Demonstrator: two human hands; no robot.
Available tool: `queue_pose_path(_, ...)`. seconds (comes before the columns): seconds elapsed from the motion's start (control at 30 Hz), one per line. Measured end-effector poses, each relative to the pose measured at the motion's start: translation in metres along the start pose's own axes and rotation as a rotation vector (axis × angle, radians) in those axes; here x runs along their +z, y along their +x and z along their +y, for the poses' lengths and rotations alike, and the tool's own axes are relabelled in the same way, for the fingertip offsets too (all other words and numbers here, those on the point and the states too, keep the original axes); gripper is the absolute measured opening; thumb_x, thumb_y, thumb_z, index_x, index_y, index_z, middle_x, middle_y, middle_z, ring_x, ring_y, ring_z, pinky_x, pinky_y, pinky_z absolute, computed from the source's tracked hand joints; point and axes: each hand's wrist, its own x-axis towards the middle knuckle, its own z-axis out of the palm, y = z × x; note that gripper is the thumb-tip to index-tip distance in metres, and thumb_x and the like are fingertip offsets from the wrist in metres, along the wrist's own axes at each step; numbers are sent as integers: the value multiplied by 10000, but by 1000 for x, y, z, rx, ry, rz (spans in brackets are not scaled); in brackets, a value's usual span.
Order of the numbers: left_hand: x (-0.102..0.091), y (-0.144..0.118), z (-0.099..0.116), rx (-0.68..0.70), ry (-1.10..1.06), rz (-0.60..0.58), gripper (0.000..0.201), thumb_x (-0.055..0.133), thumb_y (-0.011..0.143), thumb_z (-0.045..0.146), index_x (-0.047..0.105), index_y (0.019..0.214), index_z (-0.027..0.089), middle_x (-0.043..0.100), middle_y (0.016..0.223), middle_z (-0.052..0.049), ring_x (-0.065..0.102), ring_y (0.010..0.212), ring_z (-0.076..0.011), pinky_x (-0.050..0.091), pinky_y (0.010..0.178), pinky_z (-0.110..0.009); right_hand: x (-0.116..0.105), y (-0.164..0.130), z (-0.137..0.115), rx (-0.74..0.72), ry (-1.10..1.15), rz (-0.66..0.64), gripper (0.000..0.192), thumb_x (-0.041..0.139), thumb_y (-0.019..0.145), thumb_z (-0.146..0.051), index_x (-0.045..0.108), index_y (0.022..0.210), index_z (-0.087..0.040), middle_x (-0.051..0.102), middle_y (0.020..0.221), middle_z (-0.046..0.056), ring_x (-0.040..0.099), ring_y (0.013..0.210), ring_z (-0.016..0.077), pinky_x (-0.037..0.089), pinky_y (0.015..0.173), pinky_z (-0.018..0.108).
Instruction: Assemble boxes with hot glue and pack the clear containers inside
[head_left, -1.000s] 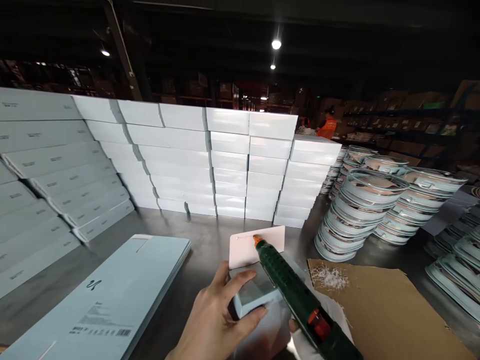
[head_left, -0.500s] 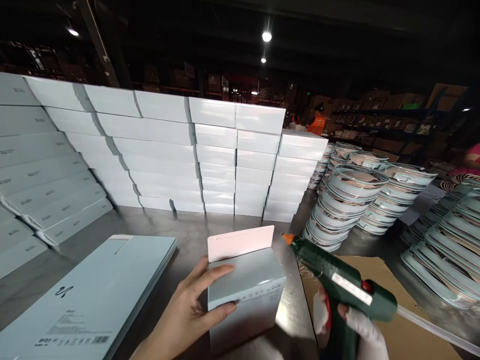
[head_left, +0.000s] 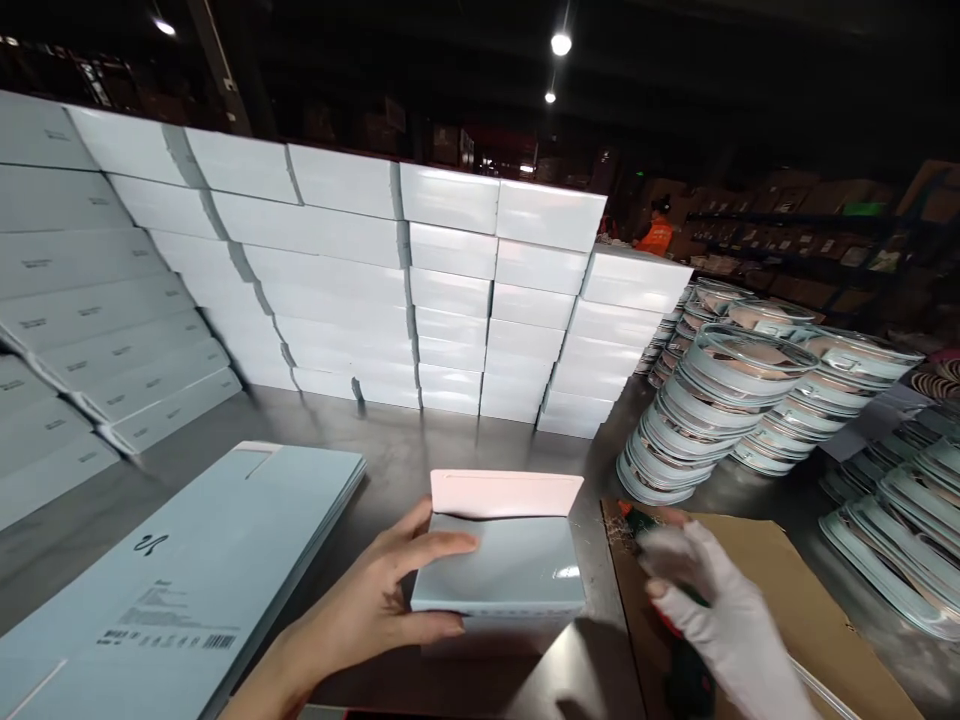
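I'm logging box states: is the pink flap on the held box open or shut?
Open. The pink flap stands up along the far edge of the box, which the left hand holds.

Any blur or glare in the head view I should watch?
Head view: the gloved right hand and glue gun look blurred; a white glint sits atop the box, a bright reflection on the metal table; the background shelving is dim.

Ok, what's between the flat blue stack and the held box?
In the head view, the left hand comes between the flat blue stack and the held box, with a strip of metal table beyond it.
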Motion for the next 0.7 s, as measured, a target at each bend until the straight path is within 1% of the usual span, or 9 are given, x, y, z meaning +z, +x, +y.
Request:
queue_pose_path(0.03,0,-1,-1,6,-12,7,472,936,661,293,823,1111,377,755,1273,-114,761,1106,-342,645,880,-420,13,7,-13,-93,118,-99,900,907,659,-473,551,1467,-301,732,1342,106,720,1190,304,581,1002,401)
queue_pose_path(0.1,4,-2,-5,55,-38,40,446,942,672,314,825,1099,372,775,1177,-109,771,1058,-330,660,832,-397,36,16,-33,-201,239,-310,1152,938,660,-408,302,1618,-343,602,1510,125,600,1364,310,467,1130,517)
queue_pose_path(0.17,11,-3,-10,141,-60,100,384,926,717,372,818,1085,349,758,1152,-110,771,1034,-317,663,799,-369,49,18,-37,-240,258,-386,1109,932,692,-367,315,1613,-358,636,1472,123,588,1378,309,402,1163,570)
queue_pose_path(0.23,23,-3,-18,234,-100,187,411,850,807,469,726,1183,358,680,1270,-110,743,1112,-316,649,838,-378,54,14,-30,-298,261,-376,948,893,752,-325,412,1568,-366,670,1427,115,608,1356,300,385,1173,563)
queue_pose_path(0.37,38,-4,-32,420,-181,315,616,669,959,497,301,1452,500,546,1297,-64,627,1305,-294,576,1014,-491,57,5,-20,-456,209,-383,752,798,832,-214,511,1500,-406,747,1274,78,661,1286,288,458,1132,515)
queue_pose_path(0.4,38,-5,-33,450,-162,301,610,668,972,449,310,1463,505,547,1264,-55,596,1330,-284,554,1048,-499,59,5,-23,-493,176,-394,724,792,829,-199,543,1477,-404,768,1204,69,672,1264,294,475,1119,513)
queue_pose_path(0.53,21,-5,-19,444,16,127,313,723,936,199,745,1182,392,597,1175,-70,481,1393,-292,470,1145,-476,67,10,-44,-733,43,-431,599,752,832,-153,654,1355,-428,758,1199,37,651,1250,300,533,1059,506)
queue_pose_path(0.63,13,-1,-7,362,-32,29,237,789,877,207,817,1075,334,655,1254,-109,460,1440,-341,452,1158,-513,71,13,-50,-851,-5,-410,633,691,866,-105,605,1393,-446,743,1239,19,628,1263,277,538,1053,493)
queue_pose_path(0.7,13,0,-9,288,-171,53,211,829,844,255,837,1039,334,694,1313,-111,518,1417,-367,495,1116,-510,72,10,-42,-825,-27,-373,623,704,881,-138,588,1417,-431,675,1389,34,574,1354,291,499,1111,503)
